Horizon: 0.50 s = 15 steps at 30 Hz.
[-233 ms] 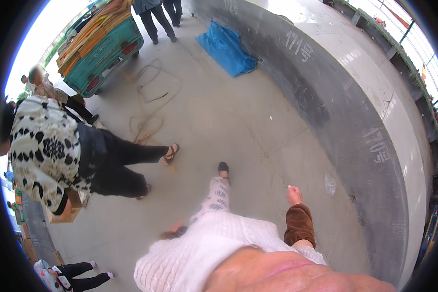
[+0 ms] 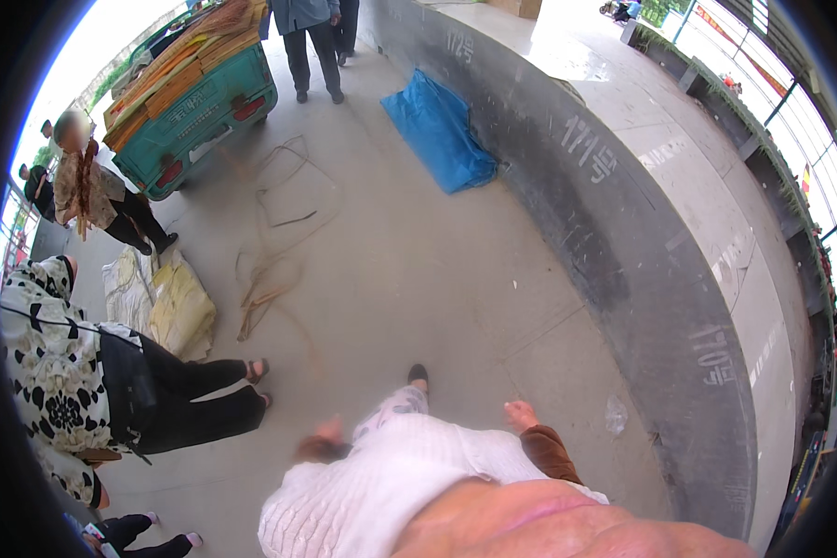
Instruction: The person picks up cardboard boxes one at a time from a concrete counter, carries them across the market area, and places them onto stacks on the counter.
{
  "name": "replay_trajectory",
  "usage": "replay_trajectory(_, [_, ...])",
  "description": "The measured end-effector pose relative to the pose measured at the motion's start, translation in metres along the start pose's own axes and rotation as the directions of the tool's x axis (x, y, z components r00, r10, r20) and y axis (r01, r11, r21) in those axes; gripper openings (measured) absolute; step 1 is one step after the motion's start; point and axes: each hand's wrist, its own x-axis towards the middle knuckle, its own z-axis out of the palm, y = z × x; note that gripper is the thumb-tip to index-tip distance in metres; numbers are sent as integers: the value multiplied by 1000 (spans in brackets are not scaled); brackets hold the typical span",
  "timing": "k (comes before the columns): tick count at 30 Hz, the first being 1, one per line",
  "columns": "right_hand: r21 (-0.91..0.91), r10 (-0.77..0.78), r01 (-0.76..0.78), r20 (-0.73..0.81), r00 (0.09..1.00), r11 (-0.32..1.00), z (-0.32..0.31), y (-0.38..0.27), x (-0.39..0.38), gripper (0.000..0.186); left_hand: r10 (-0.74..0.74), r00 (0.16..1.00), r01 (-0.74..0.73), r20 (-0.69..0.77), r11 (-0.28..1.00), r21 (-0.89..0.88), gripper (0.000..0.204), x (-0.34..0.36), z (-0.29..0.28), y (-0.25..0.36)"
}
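My right hand (image 2: 522,416) hangs beside my white knit top (image 2: 372,493), its fingers loosely curled and nothing visible in them, above the grey concrete floor (image 2: 428,270). On the other side of the top, my left hand (image 2: 330,431) is smeared by motion, so its fingers are unclear. A dark shoe (image 2: 418,377) shows below me. Nearest on my left is a person (image 2: 167,400) in a black-and-white patterned top and black trousers.
A teal cart (image 2: 191,130) loaded with flat boards stands back left, people (image 2: 302,56) near it. Loose cord (image 2: 284,219), yellowish folded sheeting (image 2: 177,307) and a blue sheet (image 2: 442,130) lie on the floor. A curved grey ledge (image 2: 623,214) runs along the right.
My view has shifted forward, and the yellowish sheeting shows more fully. My right hand appears lower in the picture. The patterned-top person sits further left and lower in view.
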Motion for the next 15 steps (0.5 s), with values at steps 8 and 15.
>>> replay_trajectory(8, [69,175,-165,-179,968,984,-58,-93,49,31,281,870,-303,-405,953,9,50,216,-158,177])
replay_trajectory(15, [-301,72,-68,0,997,951,-116,-47,248,34,117,921,-242,-373,920,-307,48,240,-150,298])
